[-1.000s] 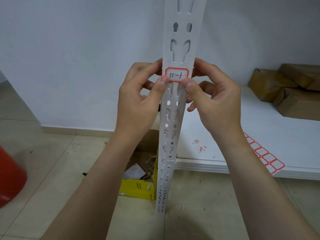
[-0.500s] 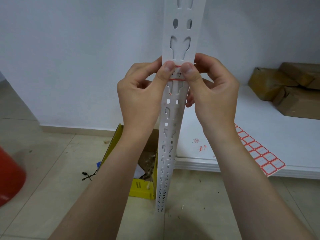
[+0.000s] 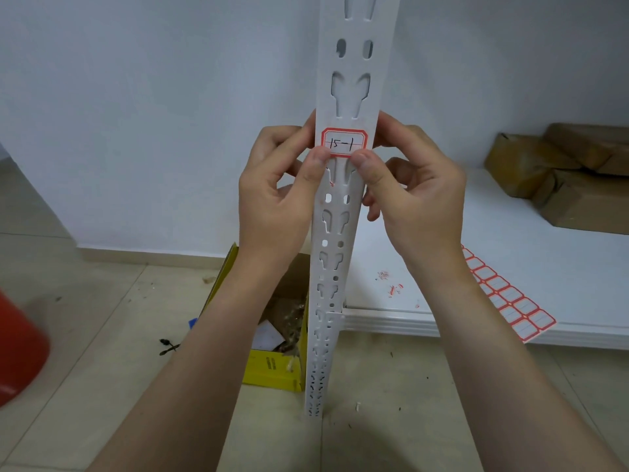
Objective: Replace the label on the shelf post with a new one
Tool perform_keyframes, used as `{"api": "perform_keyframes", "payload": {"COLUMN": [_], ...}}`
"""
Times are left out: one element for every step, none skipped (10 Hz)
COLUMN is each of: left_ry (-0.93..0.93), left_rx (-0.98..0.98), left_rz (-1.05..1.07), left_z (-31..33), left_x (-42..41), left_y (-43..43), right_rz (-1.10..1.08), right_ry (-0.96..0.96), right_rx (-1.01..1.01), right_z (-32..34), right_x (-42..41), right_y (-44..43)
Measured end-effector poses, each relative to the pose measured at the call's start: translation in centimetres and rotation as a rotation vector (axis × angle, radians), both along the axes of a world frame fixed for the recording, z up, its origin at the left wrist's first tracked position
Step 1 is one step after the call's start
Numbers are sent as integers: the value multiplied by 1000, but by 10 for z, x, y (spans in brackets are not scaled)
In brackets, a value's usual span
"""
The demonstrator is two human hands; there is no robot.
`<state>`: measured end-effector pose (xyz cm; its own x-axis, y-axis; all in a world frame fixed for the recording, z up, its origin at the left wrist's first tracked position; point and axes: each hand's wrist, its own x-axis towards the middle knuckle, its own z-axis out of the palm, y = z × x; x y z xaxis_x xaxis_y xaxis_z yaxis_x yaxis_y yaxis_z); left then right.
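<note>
A white slotted shelf post (image 3: 350, 90) rises up the middle of the view. A red-bordered white label (image 3: 344, 143) with "15-1" handwritten on it lies flat on the post's front. My left hand (image 3: 277, 195) wraps the post's left edge, its thumb tip at the label's lower left corner. My right hand (image 3: 412, 189) wraps the right edge, its thumb tip at the label's lower right corner. The other fingers are behind the post. A sheet of blank red-bordered labels (image 3: 507, 298) lies on the white shelf board (image 3: 527, 253) at the right.
Brown wrapped packages (image 3: 565, 172) sit at the back right of the shelf board. Small red paper scraps (image 3: 391, 287) lie on the board near the post. An open yellow cardboard box (image 3: 272, 366) with scrap stands on the tiled floor. A red object (image 3: 17, 349) is at the left edge.
Half a second ago both thumbs covered the label. They have slid down to its lower edge, so the writing shows again.
</note>
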<state>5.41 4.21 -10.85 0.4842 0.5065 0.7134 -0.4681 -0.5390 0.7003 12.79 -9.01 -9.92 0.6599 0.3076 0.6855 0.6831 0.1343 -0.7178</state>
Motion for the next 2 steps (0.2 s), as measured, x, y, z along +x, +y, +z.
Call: {"api": "perform_keyframes", "payload": {"left_ry": [57, 50], "left_rx": [50, 89], "left_rz": [2, 37], "left_z": [-3, 5], "left_x": [-5, -19], "left_y": [1, 3], "right_rz": [-7, -12], "right_ry": [-5, -2], "right_rx": [-106, -195], "right_z": [6, 14], "right_x": [-2, -6], "right_y": [-8, -30]}}
